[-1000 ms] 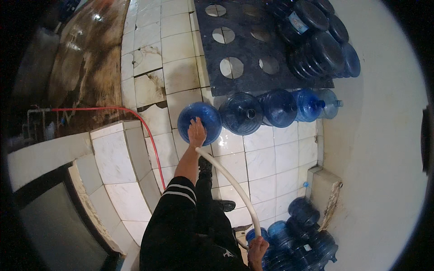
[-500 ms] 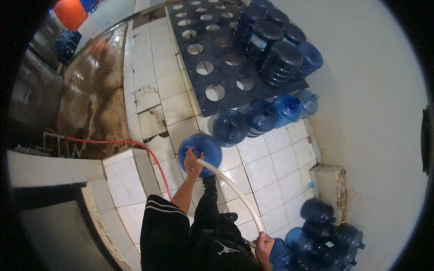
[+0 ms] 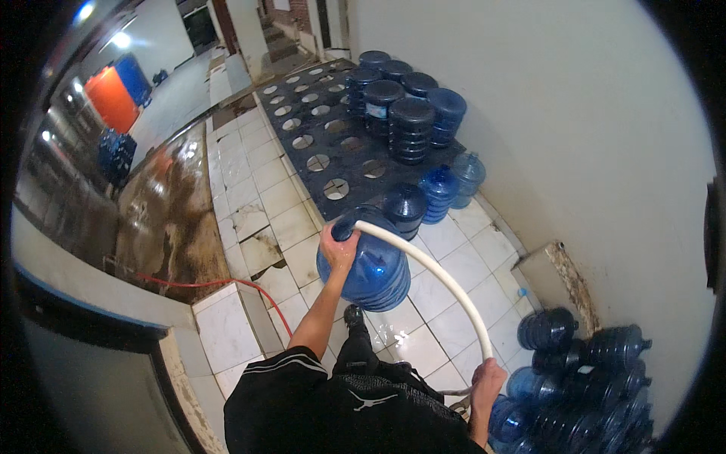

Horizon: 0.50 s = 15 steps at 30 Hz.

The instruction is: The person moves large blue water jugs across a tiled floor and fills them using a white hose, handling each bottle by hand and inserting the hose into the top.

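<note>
So we've got a big blue jug (image 3: 382, 276) just ahead of our feet, tilted, with its neck end angled up toward our left side. Our left hand (image 3: 340, 248) is curled tight round the neck, thumb on the near side. Right up against that hand is the end of a cream hose (image 3: 439, 276), though we honestly can't tell if it goes inside the jug or only meets the opening. The hose arcs over the jug and down to our right hand (image 3: 488, 374), which has a closed fist around it, well apart from the left one.

Below the jug there's one black shoe (image 3: 353, 315) on white floor tiles (image 3: 461, 310), some of them wet and shiny. Just beyond, three more blue jugs (image 3: 439, 198) stand in a row running off toward the wall (image 3: 605, 151). Behind those lies a dark panel (image 3: 340, 163) full of round holes, with a cluster of dark-looking jugs (image 3: 412, 129) standing flat ends up on its right side. Down by our right hand there's a whole pile of jugs (image 3: 586, 374), most of them lying on their sides. Over on the left, a thin red hose (image 3: 197, 284) runs past the tiled step (image 3: 225, 325), next to a wet brown patch of floor (image 3: 170, 227). Way in the back sits a bright orange container (image 3: 113, 98).
</note>
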Available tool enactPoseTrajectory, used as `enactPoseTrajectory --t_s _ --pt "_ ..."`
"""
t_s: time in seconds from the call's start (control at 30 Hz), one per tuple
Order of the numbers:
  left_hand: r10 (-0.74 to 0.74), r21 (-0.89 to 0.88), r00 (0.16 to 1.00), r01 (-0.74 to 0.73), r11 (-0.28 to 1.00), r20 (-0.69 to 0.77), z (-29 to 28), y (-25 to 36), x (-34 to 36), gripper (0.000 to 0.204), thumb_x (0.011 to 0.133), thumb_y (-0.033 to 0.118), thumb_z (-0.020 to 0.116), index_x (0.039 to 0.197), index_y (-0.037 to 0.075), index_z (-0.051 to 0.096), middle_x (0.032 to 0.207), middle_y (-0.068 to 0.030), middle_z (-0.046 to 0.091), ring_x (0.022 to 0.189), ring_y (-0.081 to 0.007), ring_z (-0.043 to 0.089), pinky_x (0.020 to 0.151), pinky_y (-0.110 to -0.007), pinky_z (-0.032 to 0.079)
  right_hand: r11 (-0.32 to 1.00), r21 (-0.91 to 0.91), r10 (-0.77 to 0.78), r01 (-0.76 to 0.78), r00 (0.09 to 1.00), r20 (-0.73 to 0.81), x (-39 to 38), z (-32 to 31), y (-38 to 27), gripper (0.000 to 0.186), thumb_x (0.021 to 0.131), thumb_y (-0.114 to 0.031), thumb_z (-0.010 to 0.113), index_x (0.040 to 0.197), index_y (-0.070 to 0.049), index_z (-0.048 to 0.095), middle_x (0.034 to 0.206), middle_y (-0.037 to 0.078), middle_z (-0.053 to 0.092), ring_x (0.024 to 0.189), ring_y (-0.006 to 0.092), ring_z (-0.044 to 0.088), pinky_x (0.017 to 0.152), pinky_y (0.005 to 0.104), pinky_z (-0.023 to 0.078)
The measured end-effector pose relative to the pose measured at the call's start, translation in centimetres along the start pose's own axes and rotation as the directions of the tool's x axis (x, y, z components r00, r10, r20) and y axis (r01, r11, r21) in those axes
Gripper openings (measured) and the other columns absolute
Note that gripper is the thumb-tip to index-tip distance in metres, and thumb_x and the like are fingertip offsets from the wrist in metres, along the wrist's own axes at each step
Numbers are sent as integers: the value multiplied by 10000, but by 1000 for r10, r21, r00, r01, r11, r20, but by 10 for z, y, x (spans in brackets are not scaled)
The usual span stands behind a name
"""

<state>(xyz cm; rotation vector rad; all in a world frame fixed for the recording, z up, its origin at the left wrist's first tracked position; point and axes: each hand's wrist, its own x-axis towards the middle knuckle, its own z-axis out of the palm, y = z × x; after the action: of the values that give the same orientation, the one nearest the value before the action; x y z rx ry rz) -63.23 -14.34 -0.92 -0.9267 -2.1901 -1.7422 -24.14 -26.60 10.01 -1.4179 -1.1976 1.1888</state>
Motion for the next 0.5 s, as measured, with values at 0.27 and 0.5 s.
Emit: enactPoseTrajectory --t_s 0.27,0.5 --pt "185 -367 909 -38 930 374 45 120 -45 338 604 170 751 832 6 563 730 -116 614 685 -193 588 643 -304 455 996 8 -83 87 970 -230 -26 -57 -1 485 905 -346 440 518 -58 390 455 -47 344 396 46 292 366 232 197" --pt "306 -464 892 -127 877 333 90 175 -51 325 566 166 771 759 14 557 665 -102 595 632 -197 589 613 -297 455 997 36 -42 68 873 -486 -52 -78 8 498 907 -358 429 510 -63 371 449 -43 332 403 56 295 372 245 201"
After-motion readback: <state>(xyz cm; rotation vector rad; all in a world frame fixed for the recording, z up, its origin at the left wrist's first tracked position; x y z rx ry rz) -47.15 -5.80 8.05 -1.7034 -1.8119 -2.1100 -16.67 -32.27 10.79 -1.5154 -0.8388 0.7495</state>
